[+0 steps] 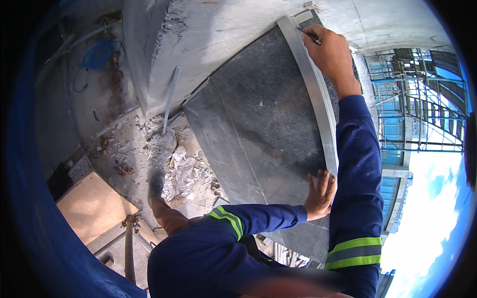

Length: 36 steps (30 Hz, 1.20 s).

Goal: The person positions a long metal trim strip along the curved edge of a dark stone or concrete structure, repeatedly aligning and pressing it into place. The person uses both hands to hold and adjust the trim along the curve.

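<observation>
A dark grey stone slab [266, 107] stands against the pale concrete wall. A silvery metal straightedge [312, 87] lies along its right side and looks bowed in this view. My left hand [320, 195] rests with fingers spread at the lower end of the straightedge, fingertips touching it and the slab. At the straightedge's upper end, my right hand [330, 54] is closed around a slim dark pencil-like tool [309, 35], whose tip sits by the bar's edge. The fingers partly hide this tool, so its exact kind is unclear.
Rubble and torn paper [186, 171] cover the floor left of the slab, where a thin metal rod [172, 97] leans. A wooden board [97, 206] lies lower left. Blue cord [98, 54] hangs at upper left. Scaffolding [422, 99] rises at right.
</observation>
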### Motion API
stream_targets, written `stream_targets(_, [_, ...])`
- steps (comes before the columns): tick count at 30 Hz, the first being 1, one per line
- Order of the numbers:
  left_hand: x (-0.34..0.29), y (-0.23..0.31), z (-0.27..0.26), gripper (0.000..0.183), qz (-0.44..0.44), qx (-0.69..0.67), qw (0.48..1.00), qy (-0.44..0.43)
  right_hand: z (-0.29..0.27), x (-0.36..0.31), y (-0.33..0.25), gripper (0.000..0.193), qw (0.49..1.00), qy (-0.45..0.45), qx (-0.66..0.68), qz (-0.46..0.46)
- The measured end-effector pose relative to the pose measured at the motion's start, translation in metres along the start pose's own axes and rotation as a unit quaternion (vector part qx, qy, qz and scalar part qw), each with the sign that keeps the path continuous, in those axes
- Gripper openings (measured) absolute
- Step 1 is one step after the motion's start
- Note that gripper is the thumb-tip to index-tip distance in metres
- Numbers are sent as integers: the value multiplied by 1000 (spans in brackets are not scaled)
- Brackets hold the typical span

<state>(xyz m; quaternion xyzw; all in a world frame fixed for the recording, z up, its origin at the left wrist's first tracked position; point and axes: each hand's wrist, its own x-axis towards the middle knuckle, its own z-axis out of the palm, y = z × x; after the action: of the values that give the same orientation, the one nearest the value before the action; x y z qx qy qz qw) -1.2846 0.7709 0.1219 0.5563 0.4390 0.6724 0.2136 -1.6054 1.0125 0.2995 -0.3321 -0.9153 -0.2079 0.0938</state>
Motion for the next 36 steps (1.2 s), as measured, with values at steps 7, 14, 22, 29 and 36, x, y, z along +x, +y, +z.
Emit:
stream_targets(7, [-3, -2, 3, 159, 1, -29, 1000, -4, -48, -118, 11, 20, 997, -54, 9, 45])
stream_targets(14, [-1, -4, 3, 164, -13, 16, 999, -43, -115, -312, 37, 19, 992, -73, 39, 93])
stream_targets(22, [2, -7, -6, 172, -11, 41, 997, -72, -186, -536, 50, 21, 972, -36, 84, 215])
stream_targets(29, [6, -2, -15, 179, -74, 51, 989, -117, -236, -726, 52, 23, 915, 6, 88, 393])
stream_targets(36, [9, -2, -17, 174, -69, 100, 986, -118, -247, -885, 21, 22, 752, 221, 163, 599])
